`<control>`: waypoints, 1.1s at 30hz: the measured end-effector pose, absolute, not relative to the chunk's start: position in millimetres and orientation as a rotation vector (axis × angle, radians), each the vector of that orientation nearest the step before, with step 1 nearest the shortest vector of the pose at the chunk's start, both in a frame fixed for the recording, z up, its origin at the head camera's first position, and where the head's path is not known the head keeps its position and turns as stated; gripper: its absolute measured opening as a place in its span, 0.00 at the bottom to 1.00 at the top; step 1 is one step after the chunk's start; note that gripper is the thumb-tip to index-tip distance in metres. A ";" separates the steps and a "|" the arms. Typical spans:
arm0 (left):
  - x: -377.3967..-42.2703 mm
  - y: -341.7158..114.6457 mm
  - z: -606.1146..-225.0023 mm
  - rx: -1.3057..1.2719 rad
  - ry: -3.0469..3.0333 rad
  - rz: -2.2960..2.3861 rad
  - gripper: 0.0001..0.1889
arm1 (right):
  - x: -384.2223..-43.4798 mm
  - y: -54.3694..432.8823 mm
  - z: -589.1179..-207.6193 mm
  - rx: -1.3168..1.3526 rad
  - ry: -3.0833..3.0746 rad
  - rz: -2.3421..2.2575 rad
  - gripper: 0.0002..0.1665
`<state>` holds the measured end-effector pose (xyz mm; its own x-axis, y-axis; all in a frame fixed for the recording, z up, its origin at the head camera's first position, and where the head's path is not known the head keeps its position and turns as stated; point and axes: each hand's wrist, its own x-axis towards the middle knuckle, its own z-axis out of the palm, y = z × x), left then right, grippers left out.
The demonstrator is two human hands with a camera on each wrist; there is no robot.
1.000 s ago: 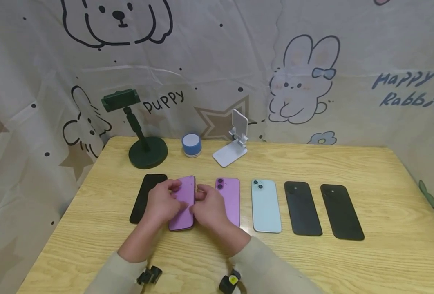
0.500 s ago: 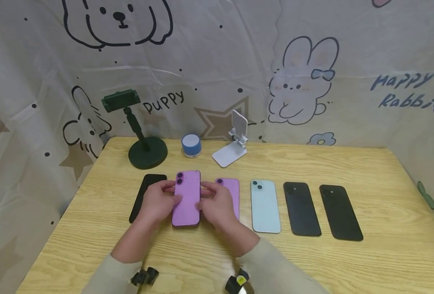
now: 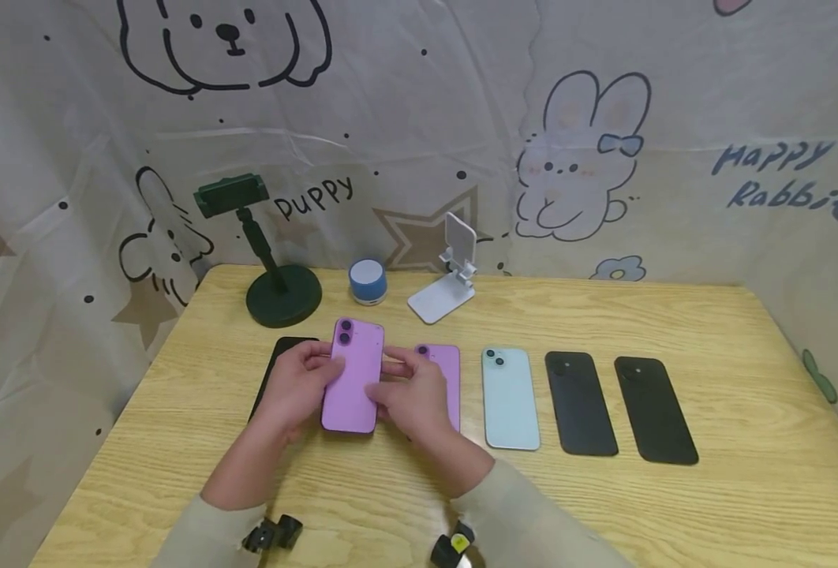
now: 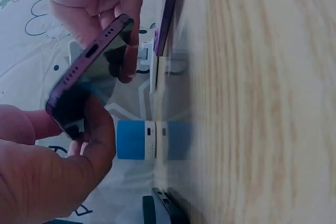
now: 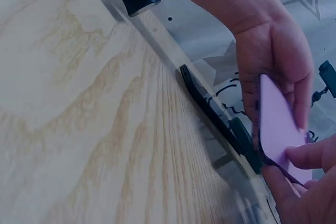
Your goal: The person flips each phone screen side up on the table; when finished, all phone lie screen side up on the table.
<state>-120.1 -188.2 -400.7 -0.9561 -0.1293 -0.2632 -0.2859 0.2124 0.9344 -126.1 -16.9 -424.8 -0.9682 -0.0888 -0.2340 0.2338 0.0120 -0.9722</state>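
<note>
A purple phone (image 3: 353,379), camera side up, is held above the table between both hands. My left hand (image 3: 294,386) grips its left edge, thumb on the back. My right hand (image 3: 419,394) pinches the lower right edge, thumb on the back as well. In the left wrist view the phone's bottom edge (image 4: 92,51) shows its port, and the dark screen faces down. A second purple phone (image 3: 450,379) lies partly hidden behind my right hand. Under my left hand, a black phone (image 3: 293,343) is mostly covered.
To the right lie a pale blue phone (image 3: 510,406) and two black phones, one nearer (image 3: 582,410) and one at the far right (image 3: 656,418). Along the back stand a dark green phone stand (image 3: 284,296), a blue round speaker (image 3: 368,284) and a white folding stand (image 3: 442,298).
The purple phone has risen off the table and tilted, its camera end now showing clear of my left hand. Both hands have moved with it, and it has since shifted slightly left.
</note>
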 end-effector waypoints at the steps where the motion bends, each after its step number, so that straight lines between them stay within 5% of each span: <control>1: -119.7 -188.3 -400.0 -0.385 2.334 1.865 0.19 | -126.0 -17.7 -425.1 0.138 2.058 -2.060 0.34; 19: -117.1 -188.3 -399.5 -0.112 2.237 1.966 0.18 | -121.1 -17.6 -414.1 -0.060 1.791 -2.088 0.42; 33: -118.1 -185.4 -394.8 -0.369 2.636 1.728 0.34 | -119.0 -16.9 -412.9 -0.245 1.068 -2.336 0.28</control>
